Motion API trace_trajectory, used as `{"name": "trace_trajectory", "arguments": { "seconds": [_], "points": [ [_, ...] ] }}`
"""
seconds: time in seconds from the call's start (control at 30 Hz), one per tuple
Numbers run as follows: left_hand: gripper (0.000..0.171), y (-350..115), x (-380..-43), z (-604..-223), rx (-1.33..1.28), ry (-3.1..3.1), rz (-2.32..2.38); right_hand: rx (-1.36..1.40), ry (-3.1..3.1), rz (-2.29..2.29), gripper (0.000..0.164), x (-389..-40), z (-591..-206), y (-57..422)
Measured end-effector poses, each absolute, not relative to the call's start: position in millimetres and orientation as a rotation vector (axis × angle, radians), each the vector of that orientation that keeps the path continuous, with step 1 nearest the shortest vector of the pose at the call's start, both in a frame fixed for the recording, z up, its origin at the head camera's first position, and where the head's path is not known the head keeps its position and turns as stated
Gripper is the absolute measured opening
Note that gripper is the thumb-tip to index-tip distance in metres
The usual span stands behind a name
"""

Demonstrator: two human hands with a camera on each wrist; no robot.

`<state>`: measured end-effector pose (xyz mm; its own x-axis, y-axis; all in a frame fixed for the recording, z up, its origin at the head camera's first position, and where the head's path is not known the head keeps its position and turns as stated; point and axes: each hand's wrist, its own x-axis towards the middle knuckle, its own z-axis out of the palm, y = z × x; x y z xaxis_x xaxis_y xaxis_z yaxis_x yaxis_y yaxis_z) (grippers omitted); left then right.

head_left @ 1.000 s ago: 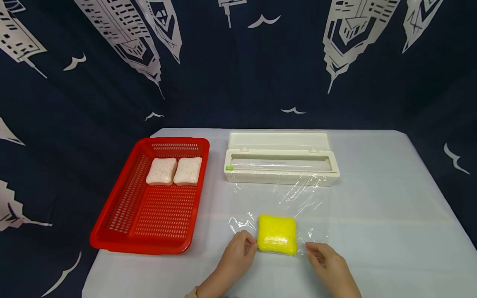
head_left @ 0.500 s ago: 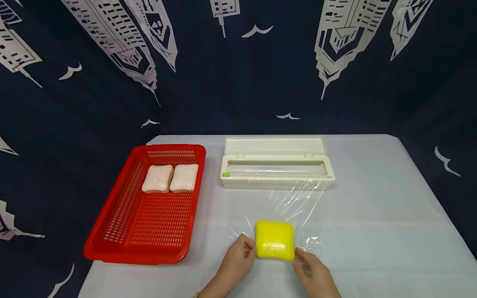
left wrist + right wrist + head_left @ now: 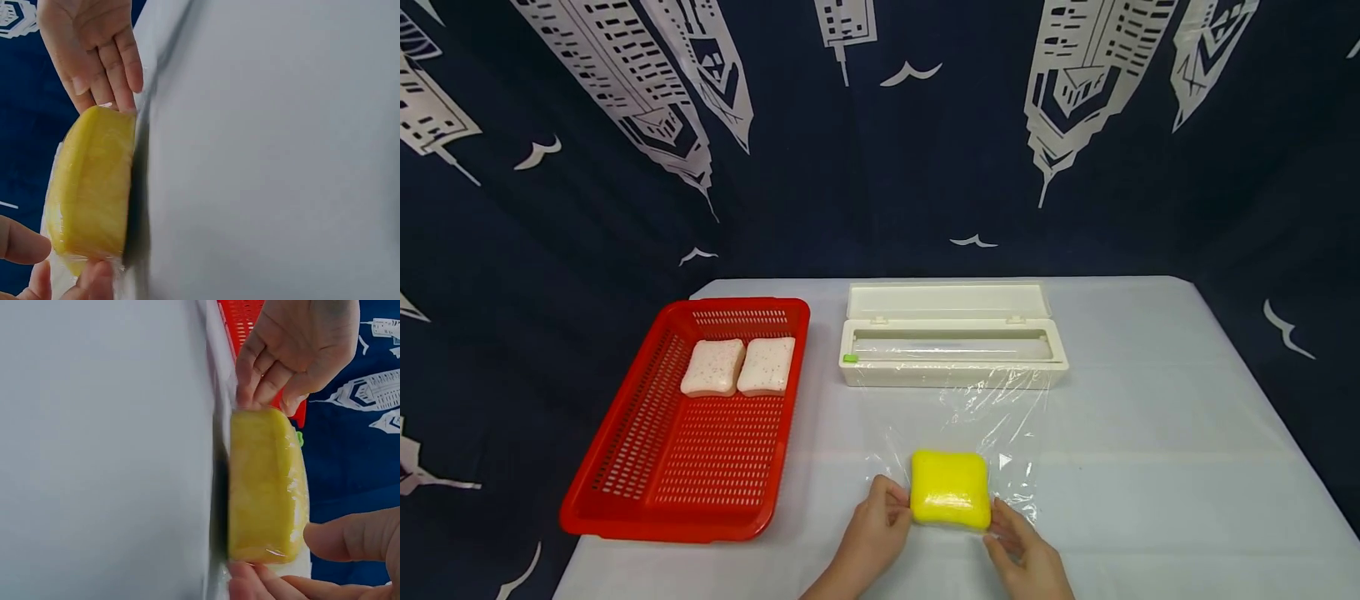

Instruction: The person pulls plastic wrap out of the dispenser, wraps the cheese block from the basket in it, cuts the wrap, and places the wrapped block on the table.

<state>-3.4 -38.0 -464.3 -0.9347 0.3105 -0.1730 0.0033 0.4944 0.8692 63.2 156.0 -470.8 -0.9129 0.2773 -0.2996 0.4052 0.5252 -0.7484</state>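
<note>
A yellow rounded block [image 3: 951, 490] is covered in clear plastic wrap [image 3: 977, 417], which runs back to a white wrap dispenser [image 3: 955, 376]. My left hand [image 3: 874, 529] grips the block's left end through the film. At the opposite end my right hand [image 3: 1026, 550] holds it, fingertips low on the side. In the left wrist view the film shines over the block [image 3: 94, 181], with fingers of my left hand [image 3: 94, 281] tucked in at its near end. The right wrist view has my right thumb [image 3: 356, 534] beside the block's top face and fingertips under its end.
On the left stands a red plastic basket [image 3: 700, 525] with two white speckled square blocks [image 3: 713, 368] in it. The dispenser's lid [image 3: 947, 300] is raised, with a green slider [image 3: 850, 358] at its left. A dark printed cloth [image 3: 850, 183] hangs behind the white table [image 3: 1150, 467].
My right hand has moved left from the loose film to the block's right end. My left hand stays at the left end. The whole head view has shifted slightly.
</note>
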Motion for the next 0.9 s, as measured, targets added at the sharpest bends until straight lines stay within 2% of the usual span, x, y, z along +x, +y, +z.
{"name": "trace_trajectory", "arguments": {
  "seconds": [0.37,0.57,0.73,0.9],
  "points": [
    [0.038,-34.1,-14.9,-454.7,0.227,2.569,1.374,0.569,2.895,-1.207,0.052,47.3,-453.1,163.2],
    [0.049,-28.1,-28.8,-454.4,0.318,2.729,1.351,0.335,3.262,-1.118,0.053,29.9,-459.0,168.8],
    [0.047,-22.9,-44.7,-454.3,0.382,2.79,1.323,0.193,3.38,-1.102,0.049,15.2,-460.4,176.4],
    [0.032,-23.5,-57.9,-453.5,0.404,2.809,1.323,0.139,3.338,-1.149,0.042,1.3,-460.9,185.2]
  ]
}}
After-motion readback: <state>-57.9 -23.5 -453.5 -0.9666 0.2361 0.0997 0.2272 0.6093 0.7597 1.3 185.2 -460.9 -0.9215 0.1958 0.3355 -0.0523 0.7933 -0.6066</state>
